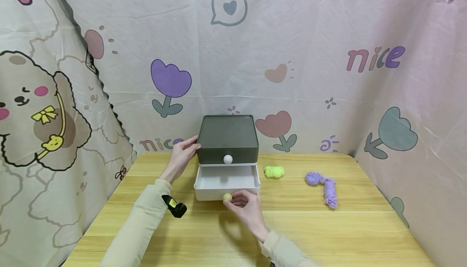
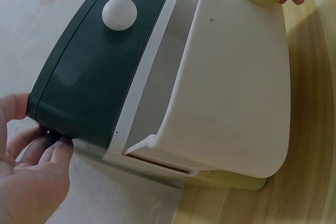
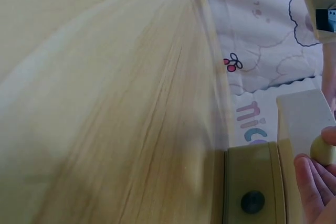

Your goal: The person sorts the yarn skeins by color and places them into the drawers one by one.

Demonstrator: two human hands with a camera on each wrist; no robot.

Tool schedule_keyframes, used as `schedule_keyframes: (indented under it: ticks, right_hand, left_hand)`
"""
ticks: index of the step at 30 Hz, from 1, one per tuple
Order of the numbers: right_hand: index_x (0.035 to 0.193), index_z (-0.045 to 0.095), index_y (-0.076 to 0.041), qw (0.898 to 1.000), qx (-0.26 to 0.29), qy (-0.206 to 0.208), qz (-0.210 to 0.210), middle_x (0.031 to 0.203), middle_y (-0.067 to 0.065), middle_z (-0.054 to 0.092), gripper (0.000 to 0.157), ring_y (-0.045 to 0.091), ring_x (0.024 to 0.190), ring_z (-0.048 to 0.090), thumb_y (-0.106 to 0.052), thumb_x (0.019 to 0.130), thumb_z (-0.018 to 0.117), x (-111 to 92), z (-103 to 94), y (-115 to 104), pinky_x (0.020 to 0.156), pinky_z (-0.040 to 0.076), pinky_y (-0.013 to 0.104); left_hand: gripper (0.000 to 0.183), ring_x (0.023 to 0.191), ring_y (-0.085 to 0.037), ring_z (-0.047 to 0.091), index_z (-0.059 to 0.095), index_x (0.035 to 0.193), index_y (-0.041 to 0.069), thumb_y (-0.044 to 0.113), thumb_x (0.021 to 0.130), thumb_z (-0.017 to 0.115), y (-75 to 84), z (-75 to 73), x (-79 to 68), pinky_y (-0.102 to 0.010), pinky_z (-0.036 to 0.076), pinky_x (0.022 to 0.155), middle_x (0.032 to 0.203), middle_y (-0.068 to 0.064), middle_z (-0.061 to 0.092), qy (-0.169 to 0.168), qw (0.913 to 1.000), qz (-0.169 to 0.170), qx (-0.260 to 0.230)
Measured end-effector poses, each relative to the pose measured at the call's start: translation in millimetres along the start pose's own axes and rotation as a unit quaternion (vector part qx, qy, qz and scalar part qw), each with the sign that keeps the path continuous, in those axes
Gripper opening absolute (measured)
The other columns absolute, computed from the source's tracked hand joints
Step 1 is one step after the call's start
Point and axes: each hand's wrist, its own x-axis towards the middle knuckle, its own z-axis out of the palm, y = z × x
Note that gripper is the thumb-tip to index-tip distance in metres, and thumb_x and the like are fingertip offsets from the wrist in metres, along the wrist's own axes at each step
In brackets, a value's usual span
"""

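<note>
A small drawer box (image 1: 228, 131) with a dark green top drawer and a white knob (image 2: 119, 13) stands at the middle of the back of the table. Its white lower drawer (image 1: 208, 194) is pulled out, and its inside looks bare. My right hand (image 1: 246, 210) pinches that drawer's yellow-green round knob (image 1: 227, 197) between thumb and fingers. At the box's left side, my left hand (image 1: 181, 155) rests extended fingers against the upper edge and side wall. Under the white drawer, the right wrist view shows a yellowish drawer (image 3: 254, 163) with a dark knob (image 3: 252, 202).
Right of the box lies a small bright green yarn bundle (image 1: 274, 172). Farther right are two purple yarn bundles (image 1: 330, 193), end to end. A printed cloth (image 1: 230, 56) hangs close behind the wooden table (image 1: 365, 234) and along both sides.
</note>
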Motion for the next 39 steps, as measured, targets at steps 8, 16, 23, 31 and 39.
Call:
schedule_keyframes:
  ticks: [8, 16, 23, 31, 39]
  right_hand:
    - [0.093, 0.072, 0.003, 1.0, 0.016, -0.002, 0.001, 0.088, 0.02, 0.077, 0.024, 0.014, 0.075, 0.073, -0.005, 0.076, 0.086, -5, 0.4, 0, 0.071, 0.061, 0.019]
    - [0.092, 0.071, 0.004, 1.0, 0.005, -0.004, -0.009, 0.087, 0.021, 0.076, 0.024, 0.009, 0.075, 0.072, -0.006, 0.076, 0.086, -5, 0.5, 2, 0.071, 0.061, 0.019]
    - [0.092, 0.072, 0.001, 1.0, 0.002, -0.006, -0.017, 0.086, 0.02, 0.077, 0.023, 0.004, 0.074, 0.071, -0.008, 0.077, 0.086, -5, -0.4, 5, 0.072, 0.061, 0.02]
    - [0.091, 0.073, 0.0, 1.0, 0.008, 0.002, -0.018, 0.086, 0.019, 0.077, 0.02, 0.006, 0.073, 0.071, -0.004, 0.076, 0.085, -7, -4.8, 1, 0.071, 0.062, 0.022]
    - [0.088, 0.074, -0.004, 1.0, -0.002, 0.022, -0.02, 0.083, 0.015, 0.077, 0.017, 0.002, 0.069, 0.069, -0.006, 0.076, 0.085, -8, -25.0, 4, 0.068, 0.061, 0.02]
  left_hand:
    - [0.055, 0.151, -0.034, 0.029, 0.031, 0.155, -0.003, 0.005, 0.104, 0.049, 0.4, -1.0, -0.8, -0.046, 0.025, 0.125, 0.166, -0.021, 0.021, -0.003, 1.0, 0.001, 0.001]
    - [0.055, 0.152, -0.033, 0.029, 0.031, 0.155, -0.003, 0.006, 0.104, 0.05, 2.0, -1.0, -1.2, -0.046, 0.024, 0.126, 0.167, -0.019, 0.02, -0.005, 1.0, 0.002, -0.005]
    - [0.055, 0.152, -0.034, 0.028, 0.031, 0.155, -0.003, 0.006, 0.104, 0.05, 2.3, -0.5, -1.5, -0.046, 0.023, 0.126, 0.167, -0.019, 0.02, -0.005, 1.0, 0.003, -0.002]
    - [0.055, 0.152, -0.035, 0.028, 0.03, 0.155, -0.004, 0.005, 0.104, 0.049, 2.4, -0.6, -1.3, -0.047, 0.023, 0.126, 0.167, -0.02, 0.019, -0.006, 1.0, 0.006, -0.001]
    - [0.055, 0.152, -0.034, 0.027, 0.03, 0.155, -0.004, 0.004, 0.103, 0.049, 1.5, -0.5, -0.7, -0.046, 0.023, 0.126, 0.167, -0.02, 0.02, -0.004, 1.0, 0.005, -0.006]
